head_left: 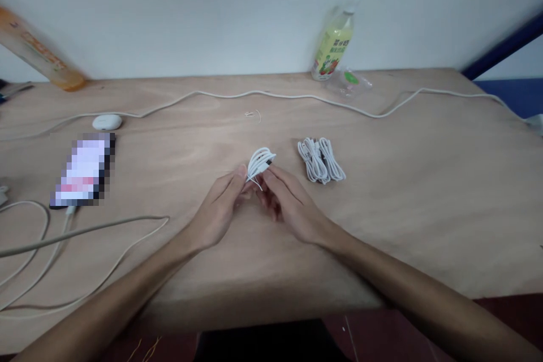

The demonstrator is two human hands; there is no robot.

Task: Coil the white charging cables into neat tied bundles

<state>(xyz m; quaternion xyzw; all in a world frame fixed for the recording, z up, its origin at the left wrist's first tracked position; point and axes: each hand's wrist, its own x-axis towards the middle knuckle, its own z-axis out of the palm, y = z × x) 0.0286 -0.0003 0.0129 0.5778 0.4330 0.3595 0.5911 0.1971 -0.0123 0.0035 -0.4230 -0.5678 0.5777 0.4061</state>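
A: Item in hand?
B: Coiled cable (258,163), mid-table, pinched by left hand (220,209) and right hand (288,206) together.
A: Clearance?
B: Cable bundle (321,160) near on the right, not touching; table (424,209) bare from there to its right edge.

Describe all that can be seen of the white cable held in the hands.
The white cable is thin, looks plastic-coated, and is wound into a small loose coil. A dark plug end shows at its right side. The left hand and the right hand pinch its near edge with their fingertips, over the wooden table.
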